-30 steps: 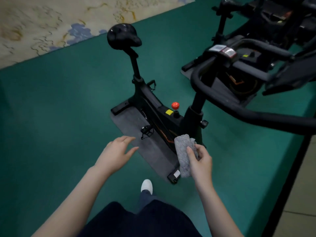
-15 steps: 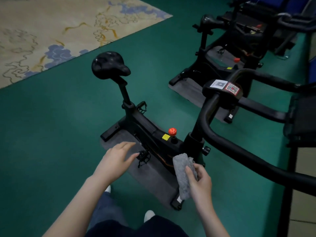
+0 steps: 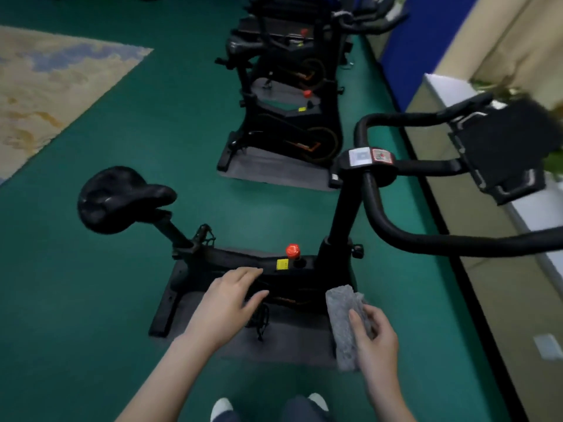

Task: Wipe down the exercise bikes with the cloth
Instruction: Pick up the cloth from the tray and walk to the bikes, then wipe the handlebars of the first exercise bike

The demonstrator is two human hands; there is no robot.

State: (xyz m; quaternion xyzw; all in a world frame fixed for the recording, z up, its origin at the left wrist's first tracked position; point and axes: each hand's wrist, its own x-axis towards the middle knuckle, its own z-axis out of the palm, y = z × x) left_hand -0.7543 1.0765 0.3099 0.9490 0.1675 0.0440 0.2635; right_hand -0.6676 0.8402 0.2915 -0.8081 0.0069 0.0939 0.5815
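A black exercise bike (image 3: 304, 269) stands directly in front of me on a grey mat (image 3: 286, 345). Its saddle (image 3: 118, 199) is at the left, its handlebar (image 3: 426, 239) sweeps off to the right, and a red knob (image 3: 292, 250) sits on the frame. My right hand (image 3: 376, 339) grips a folded grey cloth (image 3: 342, 324), held upright in front of the bike's lower frame. My left hand (image 3: 228, 303) hovers with relaxed, spread fingers in front of the frame near the pedal; it holds nothing.
More black bikes (image 3: 292, 129) stand in a row beyond, each on a grey mat. A low white ledge (image 3: 457, 92) and a beige wall run along the right. A patterned beige carpet (image 3: 45, 86) lies far left on the green floor. My shoes (image 3: 222, 406) show at the bottom.
The view has swung right and up, bringing the row of bikes and the wall into sight. Both hands kept their poses, the cloth still in my right hand.
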